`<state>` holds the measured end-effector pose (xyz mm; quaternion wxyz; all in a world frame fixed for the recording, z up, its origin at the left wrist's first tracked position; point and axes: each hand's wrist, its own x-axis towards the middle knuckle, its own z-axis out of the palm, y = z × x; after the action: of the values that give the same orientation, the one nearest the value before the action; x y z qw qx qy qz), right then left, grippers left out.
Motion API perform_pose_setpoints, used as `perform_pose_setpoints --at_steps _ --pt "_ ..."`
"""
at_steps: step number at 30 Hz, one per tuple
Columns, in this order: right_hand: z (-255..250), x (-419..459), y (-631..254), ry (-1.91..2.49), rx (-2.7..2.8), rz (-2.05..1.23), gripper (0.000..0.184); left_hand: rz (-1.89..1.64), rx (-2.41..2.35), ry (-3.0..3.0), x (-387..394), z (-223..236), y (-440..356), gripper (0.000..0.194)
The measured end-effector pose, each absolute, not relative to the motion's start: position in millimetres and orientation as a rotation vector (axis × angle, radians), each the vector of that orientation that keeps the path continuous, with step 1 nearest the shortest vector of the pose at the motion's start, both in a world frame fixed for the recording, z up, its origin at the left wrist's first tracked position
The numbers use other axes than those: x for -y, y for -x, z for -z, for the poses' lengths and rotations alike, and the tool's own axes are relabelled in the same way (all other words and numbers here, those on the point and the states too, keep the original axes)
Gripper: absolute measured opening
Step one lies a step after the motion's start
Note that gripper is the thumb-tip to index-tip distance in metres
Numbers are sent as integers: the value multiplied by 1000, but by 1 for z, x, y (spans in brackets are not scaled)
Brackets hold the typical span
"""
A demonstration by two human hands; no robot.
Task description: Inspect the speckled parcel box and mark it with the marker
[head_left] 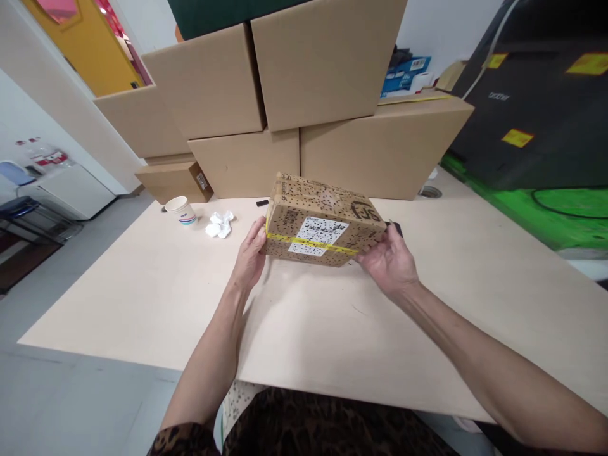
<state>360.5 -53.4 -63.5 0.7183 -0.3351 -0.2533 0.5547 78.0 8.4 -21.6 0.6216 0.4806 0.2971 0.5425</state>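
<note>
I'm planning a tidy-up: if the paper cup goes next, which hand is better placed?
The left hand, probably: it holds the cardboard box at the end nearer the paper cup; the right hand holds the farther end.

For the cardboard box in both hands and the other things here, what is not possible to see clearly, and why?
All in the head view:
Inside of the held box: hidden by its own walls.
Fine print on the white label: too small and blurred, partly crossed by yellow tape.
Dark object: partly hidden by the right hand.
Dark green object: cut off by the top edge.
</note>
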Motion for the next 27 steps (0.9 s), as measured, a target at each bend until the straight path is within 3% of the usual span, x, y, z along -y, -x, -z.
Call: perform_pose_setpoints --at_steps 6,11,17,22,27 --pt "49 60 -350 761 635 -1245 44 -1367 -648 -1149 -1 12 -80 59" --pt "57 56 -348 870 562 -1243 38 -1363 -533 -1156 11 0 -83 71" --pt "77 49 -354 1089 602 -1004 33 -1145 -487 -1223 10 8 -85 68" --pt "72 53 -351 1076 689 -1078 30 -943 -614 -1315 4 18 -87 63" --pt "63 57 -346 901 732 -1106 27 -1019 -572 -1338 5 17 -88 62"
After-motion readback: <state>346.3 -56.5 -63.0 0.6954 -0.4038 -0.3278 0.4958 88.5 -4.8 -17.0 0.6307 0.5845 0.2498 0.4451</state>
